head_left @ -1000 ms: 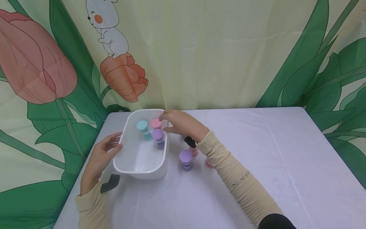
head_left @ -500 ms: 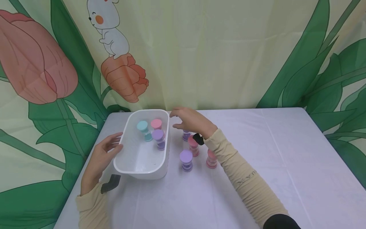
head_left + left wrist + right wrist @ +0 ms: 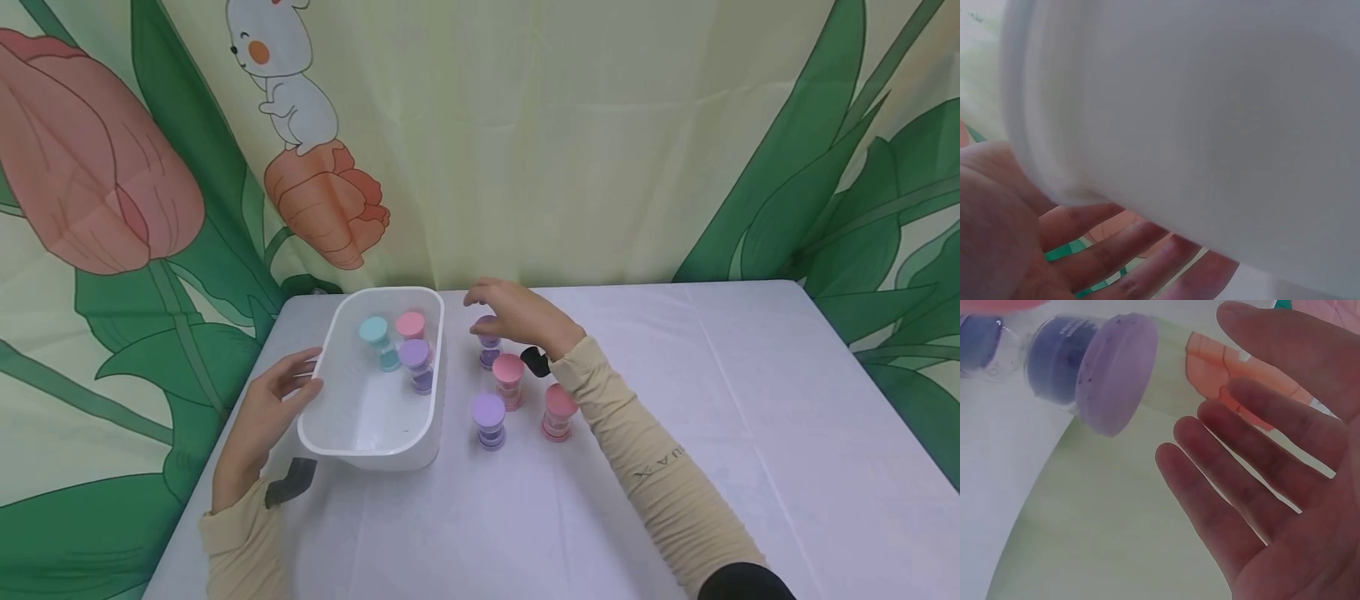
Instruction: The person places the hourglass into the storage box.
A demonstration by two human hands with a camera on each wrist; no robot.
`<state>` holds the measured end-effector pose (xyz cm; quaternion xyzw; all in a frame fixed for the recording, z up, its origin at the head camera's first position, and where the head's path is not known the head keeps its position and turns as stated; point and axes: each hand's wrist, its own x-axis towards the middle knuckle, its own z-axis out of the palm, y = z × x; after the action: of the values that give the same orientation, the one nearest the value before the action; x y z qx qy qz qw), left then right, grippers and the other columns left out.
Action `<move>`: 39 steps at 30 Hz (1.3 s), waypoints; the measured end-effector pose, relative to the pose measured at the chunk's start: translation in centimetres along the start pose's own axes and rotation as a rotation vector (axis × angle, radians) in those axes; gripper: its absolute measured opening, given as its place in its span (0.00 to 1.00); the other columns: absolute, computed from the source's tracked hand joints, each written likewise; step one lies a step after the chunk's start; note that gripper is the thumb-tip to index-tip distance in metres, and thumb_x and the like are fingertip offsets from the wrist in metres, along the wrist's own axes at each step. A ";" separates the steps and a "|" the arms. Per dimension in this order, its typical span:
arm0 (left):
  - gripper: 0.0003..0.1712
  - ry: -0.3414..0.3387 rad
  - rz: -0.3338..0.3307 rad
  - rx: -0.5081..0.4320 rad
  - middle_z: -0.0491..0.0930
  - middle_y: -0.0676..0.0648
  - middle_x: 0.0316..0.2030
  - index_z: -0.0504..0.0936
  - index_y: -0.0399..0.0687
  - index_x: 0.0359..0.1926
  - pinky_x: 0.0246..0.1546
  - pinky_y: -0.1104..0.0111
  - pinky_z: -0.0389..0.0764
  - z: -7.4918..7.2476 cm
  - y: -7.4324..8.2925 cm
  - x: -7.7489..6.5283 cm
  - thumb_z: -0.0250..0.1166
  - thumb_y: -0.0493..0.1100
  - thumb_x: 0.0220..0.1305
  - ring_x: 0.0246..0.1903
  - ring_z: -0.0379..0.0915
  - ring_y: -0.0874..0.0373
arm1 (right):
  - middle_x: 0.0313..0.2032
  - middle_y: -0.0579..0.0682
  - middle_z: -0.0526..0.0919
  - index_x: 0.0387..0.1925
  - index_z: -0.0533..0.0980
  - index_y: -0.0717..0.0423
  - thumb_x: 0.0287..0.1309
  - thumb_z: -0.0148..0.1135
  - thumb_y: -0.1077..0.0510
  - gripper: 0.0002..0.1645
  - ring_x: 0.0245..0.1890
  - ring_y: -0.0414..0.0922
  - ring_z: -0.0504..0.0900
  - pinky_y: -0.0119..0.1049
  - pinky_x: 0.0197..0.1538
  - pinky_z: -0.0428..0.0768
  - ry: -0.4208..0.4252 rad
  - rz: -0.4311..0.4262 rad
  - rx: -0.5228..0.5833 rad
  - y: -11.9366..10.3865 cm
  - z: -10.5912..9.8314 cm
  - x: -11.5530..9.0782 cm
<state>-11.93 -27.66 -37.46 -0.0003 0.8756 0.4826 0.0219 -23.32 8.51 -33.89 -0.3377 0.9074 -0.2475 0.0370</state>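
Note:
A white plastic tub [image 3: 352, 417] stands on the left of the table. Against its left wall rests my left hand [image 3: 270, 408], its fingers [image 3: 1116, 253] fairly straight along the outside. Inside the tub are a teal hourglass [image 3: 375, 330], a pink hourglass [image 3: 410, 324] and a purple hourglass [image 3: 416, 353]. My right hand [image 3: 525, 317] hovers over the table right of the tub, holding nothing. Below its thumb stands another purple hourglass [image 3: 490, 357]; the right wrist view shows that purple cap [image 3: 1119, 372] apart from the spread fingers [image 3: 1210, 494].
Nearer the front stand a pink hourglass [image 3: 508, 375], a second purple one with its purple cap [image 3: 488, 409], and another pink hourglass [image 3: 557, 414] beside my right sleeve [image 3: 645, 450]. A printed curtain [image 3: 570, 167] hangs behind the white-covered table [image 3: 787, 400].
My right hand has moved right, from the tub's right rim to above the purple hourglass, uncovering hourglasses on the table. My left hand and the tub have stayed put.

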 end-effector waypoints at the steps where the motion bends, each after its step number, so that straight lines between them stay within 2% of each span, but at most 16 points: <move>1: 0.35 0.000 -0.001 0.001 0.69 0.41 0.67 0.64 0.50 0.73 0.57 0.44 0.75 0.0 0.0 0.0 0.61 0.54 0.70 0.61 0.70 0.43 | 0.53 0.56 0.80 0.55 0.78 0.62 0.59 0.69 0.59 0.23 0.53 0.50 0.80 0.40 0.59 0.77 -0.001 -0.001 -0.004 0.1 0.0 0.0; 13: 0.35 0.003 0.004 0.005 0.69 0.41 0.67 0.64 0.50 0.73 0.57 0.44 0.76 0.0 -0.1 0.0 0.61 0.54 0.70 0.61 0.70 0.43 | 0.52 0.58 0.81 0.53 0.79 0.64 0.57 0.70 0.58 0.23 0.52 0.53 0.80 0.42 0.59 0.77 -0.034 -0.002 0.010 1.0 0.3 -0.3; 21: 0.35 0.001 0.005 -0.001 0.69 0.40 0.67 0.64 0.50 0.73 0.57 0.43 0.76 0.0 0.0 0.0 0.61 0.55 0.70 0.61 0.70 0.42 | 0.50 0.57 0.83 0.52 0.80 0.65 0.54 0.70 0.63 0.22 0.49 0.49 0.81 0.40 0.56 0.79 -0.086 0.014 0.027 1.3 0.6 -0.3; 28: 0.35 0.006 0.012 0.003 0.70 0.41 0.67 0.65 0.50 0.73 0.57 0.44 0.76 0.0 -0.1 0.0 0.61 0.54 0.70 0.61 0.70 0.43 | 0.49 0.55 0.84 0.51 0.80 0.63 0.56 0.69 0.63 0.20 0.48 0.48 0.81 0.39 0.55 0.79 -0.113 0.031 0.017 1.5 0.8 -0.1; 35: 0.35 0.000 0.004 -0.009 0.69 0.40 0.67 0.64 0.49 0.73 0.58 0.42 0.74 -0.1 0.0 0.0 0.61 0.54 0.70 0.62 0.69 0.42 | 0.49 0.54 0.84 0.50 0.82 0.62 0.55 0.68 0.64 0.18 0.48 0.48 0.81 0.39 0.54 0.80 -0.115 0.007 -0.008 1.2 0.6 0.2; 39: 0.36 -0.004 -0.001 -0.014 0.69 0.41 0.68 0.64 0.49 0.73 0.59 0.42 0.74 -0.1 0.0 0.1 0.61 0.55 0.70 0.62 0.69 0.42 | 0.48 0.55 0.84 0.49 0.81 0.63 0.56 0.68 0.63 0.18 0.48 0.48 0.81 0.39 0.54 0.80 -0.084 -0.028 -0.016 0.9 0.3 0.1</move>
<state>-12.02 -27.72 -37.42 0.0001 0.8720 0.4889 0.0237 -23.87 8.89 -34.54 -0.3608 0.9021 -0.2264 0.0686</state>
